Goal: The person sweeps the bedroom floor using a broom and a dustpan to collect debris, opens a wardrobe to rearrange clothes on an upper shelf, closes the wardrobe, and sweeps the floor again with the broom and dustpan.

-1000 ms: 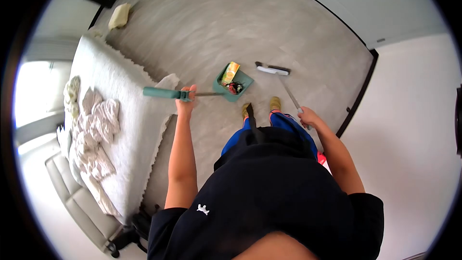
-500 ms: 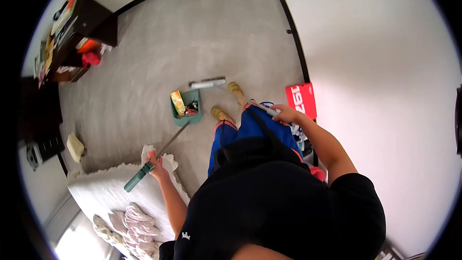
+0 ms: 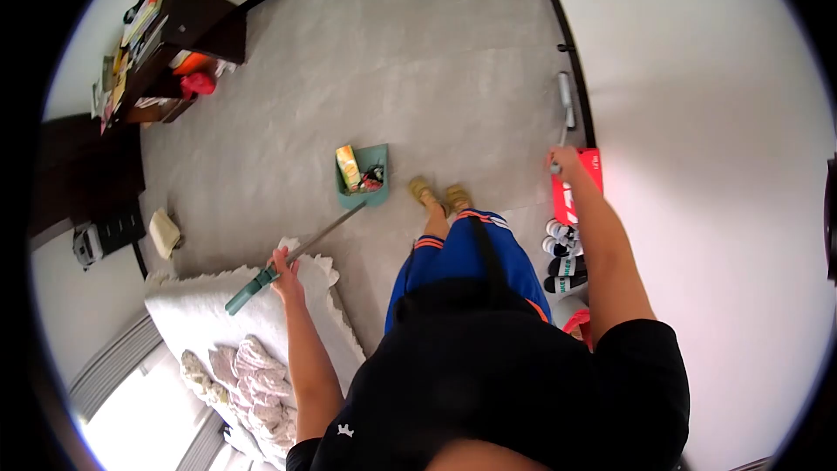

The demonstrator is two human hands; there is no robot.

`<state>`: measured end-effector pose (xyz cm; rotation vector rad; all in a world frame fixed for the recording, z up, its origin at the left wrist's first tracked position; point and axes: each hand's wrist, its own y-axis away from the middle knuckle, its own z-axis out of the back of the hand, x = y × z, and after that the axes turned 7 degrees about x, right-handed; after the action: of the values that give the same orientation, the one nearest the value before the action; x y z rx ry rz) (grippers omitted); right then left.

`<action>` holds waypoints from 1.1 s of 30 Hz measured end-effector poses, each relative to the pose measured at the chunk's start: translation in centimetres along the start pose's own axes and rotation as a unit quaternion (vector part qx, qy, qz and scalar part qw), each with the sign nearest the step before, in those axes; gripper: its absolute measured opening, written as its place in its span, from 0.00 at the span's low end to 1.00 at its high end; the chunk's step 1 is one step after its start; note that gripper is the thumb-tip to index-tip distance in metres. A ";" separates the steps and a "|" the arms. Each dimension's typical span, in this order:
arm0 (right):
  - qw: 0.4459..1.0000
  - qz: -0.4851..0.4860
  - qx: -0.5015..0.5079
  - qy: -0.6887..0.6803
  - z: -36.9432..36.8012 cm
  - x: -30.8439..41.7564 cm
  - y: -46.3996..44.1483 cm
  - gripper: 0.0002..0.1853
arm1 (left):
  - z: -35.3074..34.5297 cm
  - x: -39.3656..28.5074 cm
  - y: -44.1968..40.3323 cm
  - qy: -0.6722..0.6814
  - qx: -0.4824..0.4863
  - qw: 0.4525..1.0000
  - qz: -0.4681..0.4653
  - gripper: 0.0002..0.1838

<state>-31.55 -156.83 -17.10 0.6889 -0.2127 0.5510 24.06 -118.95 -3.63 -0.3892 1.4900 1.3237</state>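
Observation:
A green long-handled dustpan (image 3: 377,157) rests on the grey floor, holding a yellow carton (image 3: 348,167) and some small dark and red litter. Its handle runs down to my left hand (image 3: 283,276), whose fingers are wrapped round it near the green grip. At the right, my right hand (image 3: 564,163) is closed on the grey handle of a broom. The broom head (image 3: 566,100) lies beside the dark skirting at the foot of the white wall, above a red box (image 3: 590,173) that my hand and forearm partly cover.
Shoes (image 3: 560,238) and slippers (image 3: 567,275) stand below the red box. A dark shelf (image 3: 205,22) with books and a red item is at the upper left. The bed (image 3: 192,296) with crumpled cloth is at lower left, near a cream cushion (image 3: 164,234).
The broom has swung from beside the dustpan to the right wall, with my right hand still on it. The view has shifted, and my feet are now closer together. The dustpan stays in my left hand.

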 end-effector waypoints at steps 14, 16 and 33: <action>0.920 -0.066 0.170 -0.347 -13.1 12.4 1.0 0.05 | 2.1 0.5 -1.3 -0.016 0.032 0.999 -0.028 0.12; 0.877 -0.184 0.165 -0.413 -13.6 17.2 2.4 0.08 | 2.4 0.7 -1.8 -0.019 0.040 0.999 -0.024 0.12; 0.955 -0.006 0.273 -0.119 -8.6 32.3 10.4 0.13 | 3.6 1.5 -2.1 -0.090 0.076 0.962 -0.248 0.12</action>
<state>-10.10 -131.32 -6.26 1.2981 -0.2832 0.5177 26.86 -116.01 -5.35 -0.4918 1.2273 0.8179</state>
